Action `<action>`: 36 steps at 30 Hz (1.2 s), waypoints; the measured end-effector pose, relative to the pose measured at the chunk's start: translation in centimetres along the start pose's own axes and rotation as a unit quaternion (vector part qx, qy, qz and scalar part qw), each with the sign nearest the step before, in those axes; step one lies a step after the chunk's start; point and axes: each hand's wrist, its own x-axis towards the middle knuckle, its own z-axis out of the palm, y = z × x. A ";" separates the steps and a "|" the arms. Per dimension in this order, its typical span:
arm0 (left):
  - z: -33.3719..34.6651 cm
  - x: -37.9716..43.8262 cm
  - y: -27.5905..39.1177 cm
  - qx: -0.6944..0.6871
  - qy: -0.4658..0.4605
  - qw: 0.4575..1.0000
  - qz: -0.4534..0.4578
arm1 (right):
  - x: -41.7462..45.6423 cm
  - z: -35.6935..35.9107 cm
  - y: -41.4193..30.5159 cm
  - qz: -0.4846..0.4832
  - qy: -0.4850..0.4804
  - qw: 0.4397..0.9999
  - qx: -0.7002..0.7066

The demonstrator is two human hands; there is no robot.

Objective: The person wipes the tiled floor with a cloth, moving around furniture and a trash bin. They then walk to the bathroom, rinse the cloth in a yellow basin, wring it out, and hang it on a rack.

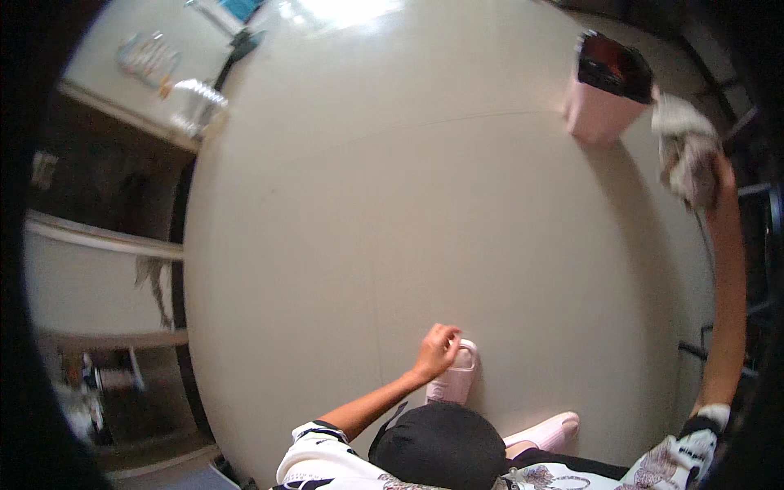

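My right hand [723, 177] reaches far out to the right, gripping a crumpled, light-coloured cloth [683, 131]. Part of the cloth hangs loose and blurred, and it hides some of my fingers. Just left of the cloth stands a pink waste bin [603, 110] with a dark liner [603, 67] over its rim. My left hand [440, 350] is low in the middle of the view, above a pink slipper [453, 383]. Its fingers are loosely bent, and nothing shows in them.
Shelving [104, 236] with several levels lines the left side, bearing a clear plastic container [199, 107]. Dark metal frames [759, 245] stand along the right. The smooth floor [367, 214] lies between them. A second pink slipper [548, 430] is near the bottom.
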 end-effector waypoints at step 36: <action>3.1 -6.2 2.1 0.119 0.057 0.988 -0.085 | -15.0 14.8 9.5 0.304 -0.465 0.732 0.394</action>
